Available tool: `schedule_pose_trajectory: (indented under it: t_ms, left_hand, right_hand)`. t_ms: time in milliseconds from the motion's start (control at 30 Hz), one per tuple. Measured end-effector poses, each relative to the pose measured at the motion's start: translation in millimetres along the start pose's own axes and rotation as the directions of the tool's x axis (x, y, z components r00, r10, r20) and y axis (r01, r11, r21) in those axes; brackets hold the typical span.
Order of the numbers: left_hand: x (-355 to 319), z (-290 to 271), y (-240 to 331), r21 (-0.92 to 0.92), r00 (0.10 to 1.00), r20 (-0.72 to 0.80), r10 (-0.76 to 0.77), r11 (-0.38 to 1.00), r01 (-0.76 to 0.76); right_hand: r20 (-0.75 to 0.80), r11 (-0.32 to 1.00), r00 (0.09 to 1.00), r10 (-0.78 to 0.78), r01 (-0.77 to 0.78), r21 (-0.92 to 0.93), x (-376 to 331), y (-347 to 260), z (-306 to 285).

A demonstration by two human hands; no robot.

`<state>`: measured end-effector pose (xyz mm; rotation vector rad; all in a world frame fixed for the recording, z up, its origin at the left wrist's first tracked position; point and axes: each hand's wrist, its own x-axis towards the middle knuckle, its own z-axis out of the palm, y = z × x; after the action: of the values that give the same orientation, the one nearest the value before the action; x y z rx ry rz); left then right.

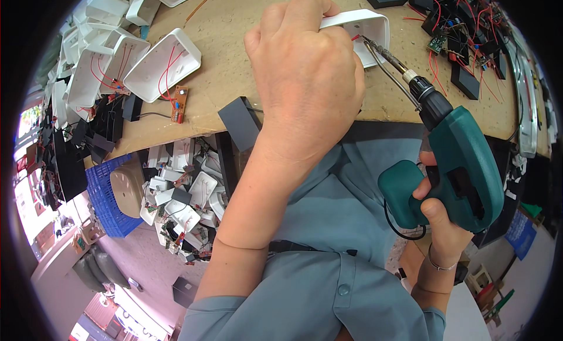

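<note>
My left hand (308, 77) is closed over a white plastic housing (368, 30) on the wooden bench (234, 48), covering most of it. My right hand (437, 215) grips a green electric screwdriver (463, 165) by its handle. The driver's long bit (387, 56) reaches up and left into the open side of the housing, beside a short red wire. A thin bracelet sits on my right wrist.
Several open white housings (161, 65) with red wires and a small circuit board lie at the bench's left. Black covers (463, 80) and wired boards crowd the right. A black part (240, 123) overhangs the bench edge. Below left stand a blue crate (108, 200) and a heap of housings.
</note>
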<state>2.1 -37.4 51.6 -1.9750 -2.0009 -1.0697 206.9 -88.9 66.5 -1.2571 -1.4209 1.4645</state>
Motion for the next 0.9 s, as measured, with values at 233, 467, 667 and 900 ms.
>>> schedule_pose_trajectory:
  t_ms: [233, 467, 667, 900]
  left_hand:
    - [0, 1, 0, -0.001, 1.0, -0.002, 0.01, 1.0, -0.01]
    - [0, 0, 0, -0.028, 1.0, -0.004, -0.001, 1.0, 0.0]
    - [-1, 30, -22, -0.073, 0.767, -0.553, 0.326, 0.898, -0.434]
    - [-14, 0, -8, 0.045, 0.981, -0.175, 0.087, 0.996, -0.08]
  right_hand:
    - [-0.063, 0.997, 0.998, -0.007, 0.002, -0.079, 1, -2, 3]
    - [-0.056, 0.996, 0.997, -0.061, 0.057, -0.074, -4, -2, -1]
    - [-0.076, 0.985, 0.982, -0.17, 0.169, -0.014, -5, 2, -5]
    - [-0.044, 0.955, 0.988, -0.148, 0.154, 0.254, 10, 10, -5]
